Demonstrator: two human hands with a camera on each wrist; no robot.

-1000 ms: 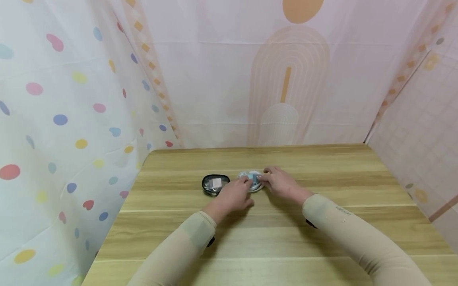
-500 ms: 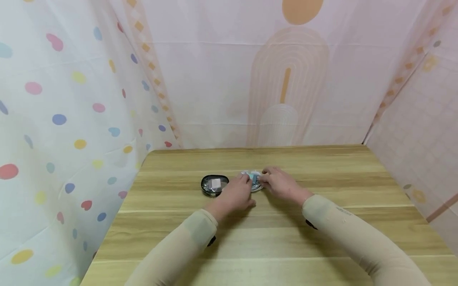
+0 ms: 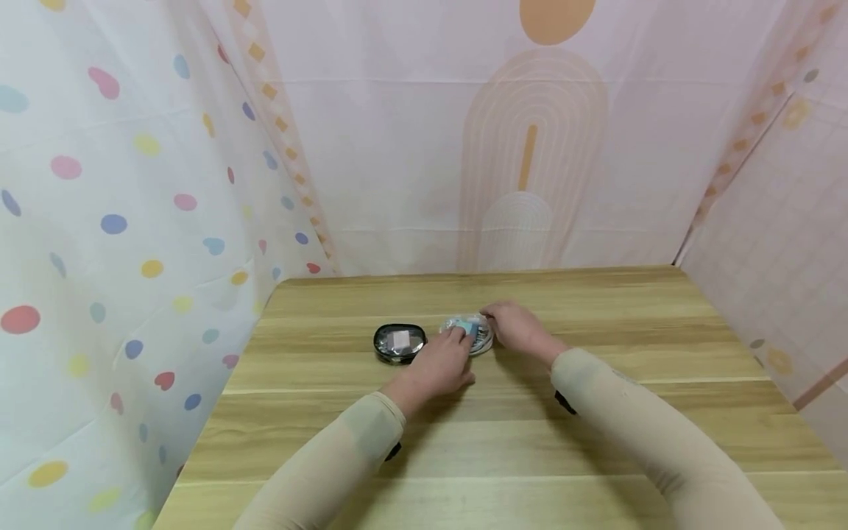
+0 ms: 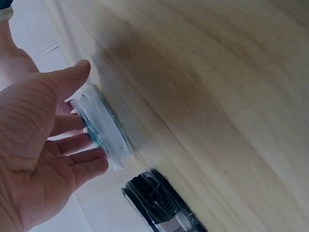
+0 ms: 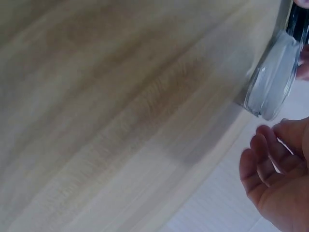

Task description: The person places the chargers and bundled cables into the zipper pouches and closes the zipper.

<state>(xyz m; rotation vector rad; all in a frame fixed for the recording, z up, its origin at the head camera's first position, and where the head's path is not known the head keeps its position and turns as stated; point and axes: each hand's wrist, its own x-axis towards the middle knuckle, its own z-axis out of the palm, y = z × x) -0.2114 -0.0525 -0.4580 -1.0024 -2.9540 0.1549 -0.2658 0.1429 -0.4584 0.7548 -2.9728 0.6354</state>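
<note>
In the head view I see the white-rimmed clear case on the tabletop between left hand and right hand, left wrist shows loosely straight fingers on it, and right wrist shows bent fingers just beside its end, whether pinching anything I cannot tell.

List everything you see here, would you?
Table: one, brown wood, below.
Oval case: one, black-rimmed, on table, left.
Square patch: one, pale, at oval case.
Whitish case: one, white and blue, right of oval case.
Dotted cloth: one, white, multicoloured dots, left.
Arch-patterned cloth: one, pinkish, behind table.
Grid-patterned cloth: one, pale, right.
Wrist pieces: two, black, at wrists.
Sleeves: two, beige, on arms.
Left hand: one, touching whitish case.
Right hand: one, beside whitish case.
</note>
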